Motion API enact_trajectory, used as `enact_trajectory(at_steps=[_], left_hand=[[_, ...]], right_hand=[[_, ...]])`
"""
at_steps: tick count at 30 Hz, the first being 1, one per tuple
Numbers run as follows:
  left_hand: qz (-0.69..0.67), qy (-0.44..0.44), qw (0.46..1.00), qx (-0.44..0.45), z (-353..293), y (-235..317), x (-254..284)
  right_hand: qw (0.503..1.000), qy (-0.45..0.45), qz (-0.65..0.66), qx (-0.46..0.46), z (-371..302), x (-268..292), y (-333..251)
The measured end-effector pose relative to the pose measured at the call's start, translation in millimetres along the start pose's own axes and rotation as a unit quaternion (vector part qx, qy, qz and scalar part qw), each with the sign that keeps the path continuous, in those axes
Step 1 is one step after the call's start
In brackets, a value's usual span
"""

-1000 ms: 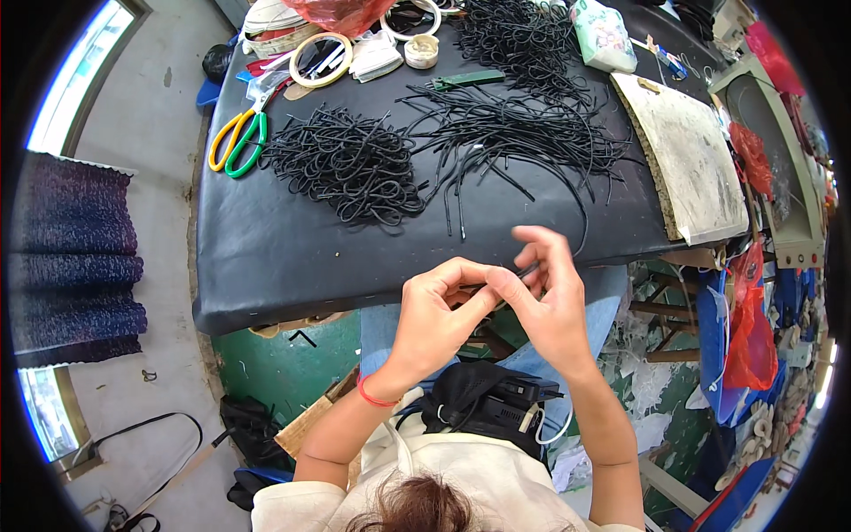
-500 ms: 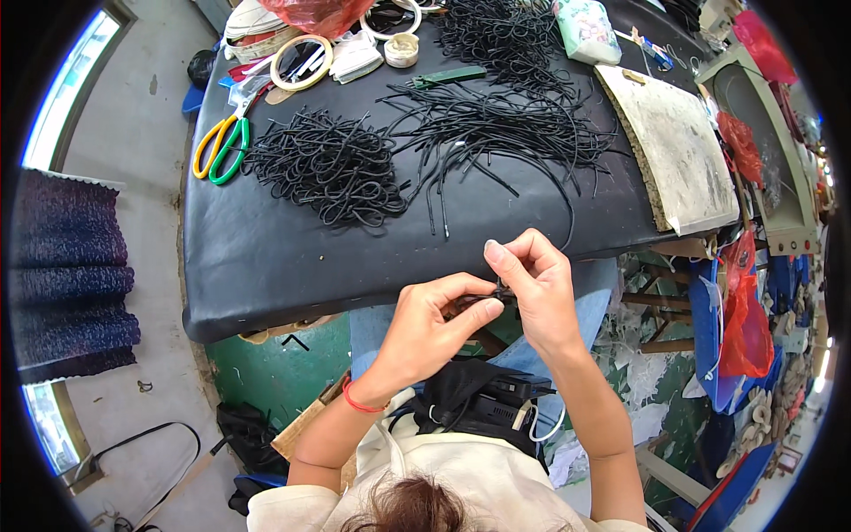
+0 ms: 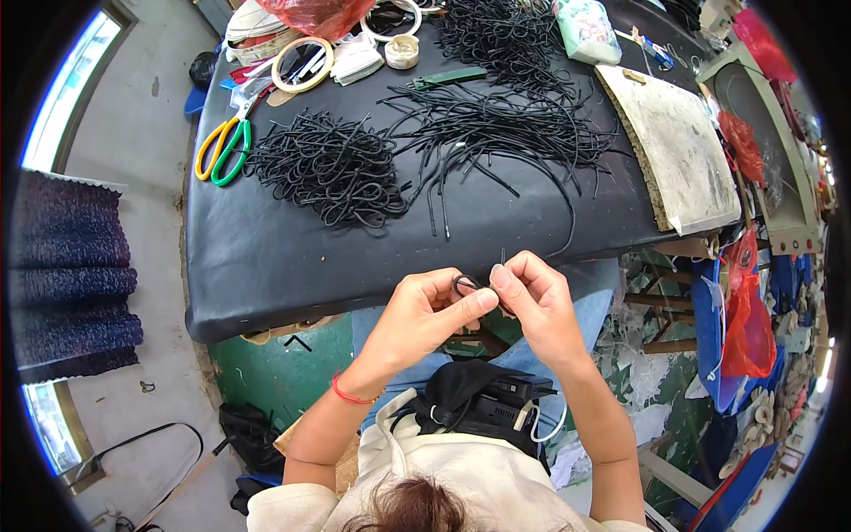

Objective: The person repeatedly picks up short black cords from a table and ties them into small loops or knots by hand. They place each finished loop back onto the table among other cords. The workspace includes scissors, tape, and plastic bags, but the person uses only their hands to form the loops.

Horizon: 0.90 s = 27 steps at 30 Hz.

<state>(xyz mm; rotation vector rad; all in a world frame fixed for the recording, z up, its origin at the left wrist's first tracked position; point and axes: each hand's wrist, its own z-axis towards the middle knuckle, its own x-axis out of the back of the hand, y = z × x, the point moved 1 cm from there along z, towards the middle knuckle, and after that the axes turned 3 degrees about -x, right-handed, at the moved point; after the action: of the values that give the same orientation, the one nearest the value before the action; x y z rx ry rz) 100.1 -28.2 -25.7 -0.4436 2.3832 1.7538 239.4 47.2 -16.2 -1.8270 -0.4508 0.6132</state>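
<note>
Just off the near edge of the black-covered table [image 3: 266, 275], both hands work on one thin black cord [image 3: 460, 280]. My left hand [image 3: 417, 319] pinches it between thumb and fingers, and a small loop stands up there. Thumb and forefinger of my right hand [image 3: 548, 310] are pressed together on the cord close by, with a short end poking up above them. The stretch between the hands is mostly hidden by the fingers. Beyond them lie a heap of looped black cords [image 3: 328, 168] and, to its right, a spread of loose, straighter cords [image 3: 514, 133].
Scissors [image 3: 222, 151] with yellow and green handles lie at the left. Farther back are tape rolls [image 3: 302, 65], a small round tub [image 3: 402, 51], a green strip [image 3: 450, 78] and another cord heap [image 3: 496, 40]. A pale, stained board [image 3: 678, 146] sits at the right.
My right hand has come down slightly, and a short cord end now shows above its fingertips. A cord loop has come into sight at my left fingertips.
</note>
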Motion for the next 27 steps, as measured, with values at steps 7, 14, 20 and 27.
enact_trajectory(at_steps=[7, 14, 20, 27], left_hand=[[0.001, 0.056, 0.992, -0.111, 0.3, -7.4, -11.6], [-0.107, 0.073, 0.991, -0.045, -6.2, -10.1, -30.9], [-0.097, 0.014, 0.995, -0.016, -4.9, -7.1, -22.3], [-0.059, 0.019, 0.997, -0.051, 2.5, 2.0, -21.7]], right_hand=[[0.996, 0.041, -0.077, 0.019, 1.9, 3.5, 0.7], [0.986, 0.126, -0.07, 0.084, 9.0, 0.3, 2.5], [0.981, 0.1, -0.124, 0.114, 9.3, 5.1, -6.0], [0.984, 0.066, -0.126, 0.103, 1.5, 3.4, -9.6]])
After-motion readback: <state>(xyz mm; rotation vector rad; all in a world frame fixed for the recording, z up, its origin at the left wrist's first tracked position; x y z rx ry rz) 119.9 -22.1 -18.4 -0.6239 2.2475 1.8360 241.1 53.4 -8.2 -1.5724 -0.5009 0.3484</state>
